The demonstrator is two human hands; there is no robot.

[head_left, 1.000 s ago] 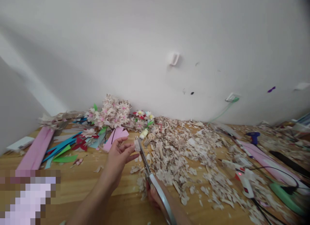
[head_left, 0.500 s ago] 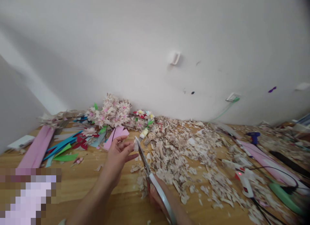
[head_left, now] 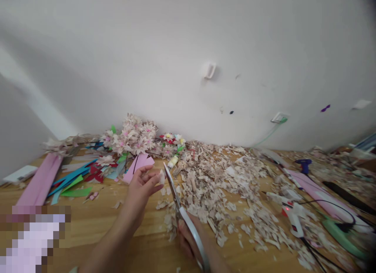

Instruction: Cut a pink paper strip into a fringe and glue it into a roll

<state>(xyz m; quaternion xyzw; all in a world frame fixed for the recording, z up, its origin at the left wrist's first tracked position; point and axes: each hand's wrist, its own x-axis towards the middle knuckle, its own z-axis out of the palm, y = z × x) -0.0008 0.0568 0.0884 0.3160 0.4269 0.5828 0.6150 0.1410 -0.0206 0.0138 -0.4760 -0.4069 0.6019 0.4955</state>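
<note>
My left hand (head_left: 140, 187) pinches a small, thin, whitish petal-like piece (head_left: 162, 177) between thumb and fingertips, above the wooden table. Just right of it, a pair of scissors (head_left: 188, 222) with a white handle points up and away from me. My right hand (head_left: 185, 239) is wrapped around the scissors' handle, partly hidden behind it. The blades sit beside the petal-like piece with a small gap between. Beyond the blades spreads a heap of dry, papery beige scraps (head_left: 211, 183).
Paper-like flowers (head_left: 138, 136) are bunched against the wall. Pink sheets (head_left: 41, 179), blue strips (head_left: 72, 177) and green strips (head_left: 76, 192) lie left. A white glue gun (head_left: 293, 218) with a lit red light, a blue glue gun (head_left: 304, 164) and cords lie right.
The petal-like piece has turned more upright in my left fingers and sits slightly farther from the blades. My right hand keeps its hold on the scissors. The whole view has shifted slightly.
</note>
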